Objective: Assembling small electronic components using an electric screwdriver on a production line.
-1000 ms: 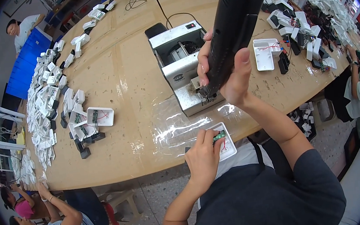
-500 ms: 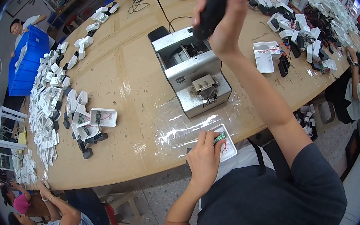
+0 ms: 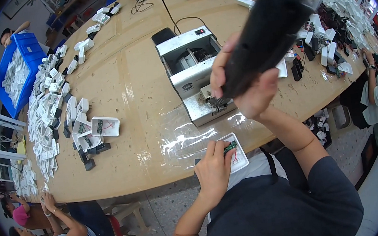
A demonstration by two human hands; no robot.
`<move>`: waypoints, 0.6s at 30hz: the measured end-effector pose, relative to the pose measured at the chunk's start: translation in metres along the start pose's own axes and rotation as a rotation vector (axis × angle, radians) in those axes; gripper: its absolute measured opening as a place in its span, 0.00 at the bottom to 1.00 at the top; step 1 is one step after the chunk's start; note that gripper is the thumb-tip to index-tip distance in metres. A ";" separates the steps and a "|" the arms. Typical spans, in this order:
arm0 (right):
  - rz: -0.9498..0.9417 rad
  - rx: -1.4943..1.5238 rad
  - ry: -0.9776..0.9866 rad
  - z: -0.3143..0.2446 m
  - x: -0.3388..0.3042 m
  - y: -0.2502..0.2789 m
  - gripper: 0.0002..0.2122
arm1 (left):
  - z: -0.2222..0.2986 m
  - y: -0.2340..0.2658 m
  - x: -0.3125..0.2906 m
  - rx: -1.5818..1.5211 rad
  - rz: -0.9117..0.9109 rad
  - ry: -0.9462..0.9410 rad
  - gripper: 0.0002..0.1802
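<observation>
My right hand (image 3: 255, 97) is raised over the table, its fingers wrapped round a thick black cylindrical tool (image 3: 265, 30); its exact kind does not show. Below, at the table's front edge, my left hand (image 3: 212, 169) grips a white plastic housing (image 3: 241, 161) from its left side. A small green circuit board (image 3: 231, 147) with red wires lies inside the housing, and my left fingers rest against it. Just beyond stands a metal machine (image 3: 196, 77) with an open top, partly hidden by my right hand.
White housings with boards (image 3: 106, 126) stand left of the machine. A long heap of white plastic parts (image 3: 43, 130) lines the table's left side. A person there tips a blue crate (image 3: 28, 54) of white parts. More parts and wires (image 3: 326, 51) lie at right. Other people sit around.
My right hand has come down and nearer with the black tool. At far left, the blue crate has tilted further, baring its white contents. My left hand stays on the housing.
</observation>
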State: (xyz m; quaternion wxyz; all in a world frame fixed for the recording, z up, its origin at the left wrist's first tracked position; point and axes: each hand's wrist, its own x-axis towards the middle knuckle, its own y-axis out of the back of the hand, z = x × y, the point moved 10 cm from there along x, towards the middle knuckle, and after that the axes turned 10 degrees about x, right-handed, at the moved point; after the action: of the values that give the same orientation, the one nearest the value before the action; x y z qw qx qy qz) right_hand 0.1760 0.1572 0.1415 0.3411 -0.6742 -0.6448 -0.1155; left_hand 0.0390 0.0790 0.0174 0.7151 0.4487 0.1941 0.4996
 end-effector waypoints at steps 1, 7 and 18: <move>0.002 -0.002 0.001 0.002 0.001 0.000 0.44 | 0.001 0.000 0.000 -0.001 -0.003 -0.007 0.10; 0.051 0.044 0.055 -0.006 0.010 0.013 0.42 | 0.004 0.000 0.000 -0.012 0.002 -0.023 0.09; 0.052 -0.388 -0.268 0.008 0.058 0.088 0.29 | 0.002 0.002 -0.002 -0.007 0.038 -0.017 0.11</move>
State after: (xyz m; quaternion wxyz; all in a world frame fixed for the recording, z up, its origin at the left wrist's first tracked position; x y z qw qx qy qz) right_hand 0.2651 0.2136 0.1432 0.1192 -0.7529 -0.6324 -0.1377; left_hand 0.0390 0.0766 0.0201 0.7086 0.4541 0.1778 0.5099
